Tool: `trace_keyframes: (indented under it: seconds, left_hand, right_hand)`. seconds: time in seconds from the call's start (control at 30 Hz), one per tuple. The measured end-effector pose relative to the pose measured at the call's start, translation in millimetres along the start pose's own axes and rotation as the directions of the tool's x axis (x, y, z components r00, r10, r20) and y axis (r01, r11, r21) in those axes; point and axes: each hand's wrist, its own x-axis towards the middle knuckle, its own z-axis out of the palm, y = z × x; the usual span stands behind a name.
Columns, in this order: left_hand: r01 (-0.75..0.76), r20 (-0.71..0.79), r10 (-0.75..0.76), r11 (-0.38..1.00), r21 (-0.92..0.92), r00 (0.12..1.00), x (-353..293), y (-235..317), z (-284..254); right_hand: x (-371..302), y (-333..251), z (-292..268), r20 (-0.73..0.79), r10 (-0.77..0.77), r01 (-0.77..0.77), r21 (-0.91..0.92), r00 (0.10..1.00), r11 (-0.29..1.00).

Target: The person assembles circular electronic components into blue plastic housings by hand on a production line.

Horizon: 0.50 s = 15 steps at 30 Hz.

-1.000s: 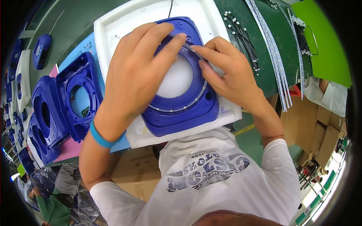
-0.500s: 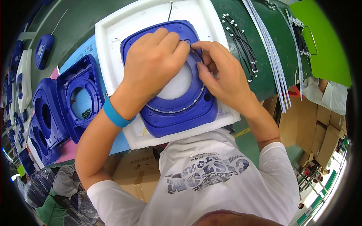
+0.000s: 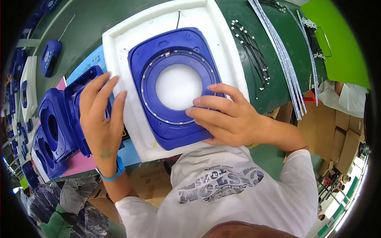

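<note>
Right hand (image 3: 232,117) over blue housing (image 3: 174,137), ringed light strip (image 3: 181,123), white foam tray (image 3: 152,24) beneath, left hand (image 3: 101,115) empty

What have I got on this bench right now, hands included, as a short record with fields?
Panel: blue, round hole, lying in a white foam tray
LED strip: on the panel, circling the hole
Left hand: holds nothing, fingers spread, by the tray's left edge
Right hand: on the panel's lower right side; whether it grips is unclear
Left of tray: other blue panels, a blue handset
Right of tray: black wires with white ends, long pale strips
</note>
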Motion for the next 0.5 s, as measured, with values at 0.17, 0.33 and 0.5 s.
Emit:
trace_keyframes:
  seconds: [0.17,0.33,0.5]
  left_hand:
    - [0.267,0.055,-0.286,0.936,0.228,0.957,-49,-18,-17]
    - [0.471,0.163,-0.474,0.88,0.062,0.865,-65,-19,-21]
    - [0.357,0.157,-0.346,0.933,-0.052,0.925,-67,-23,-28]
  right_hand:
    - [68,61,-38,-0.065,-0.063,0.041,-0.302,0.996,0.952]
    - [158,100,-79,-0.095,0.371,-0.383,-0.176,0.924,0.907]
    - [131,101,-16,-0.096,0.025,-0.045,-0.207,0.995,0.977]
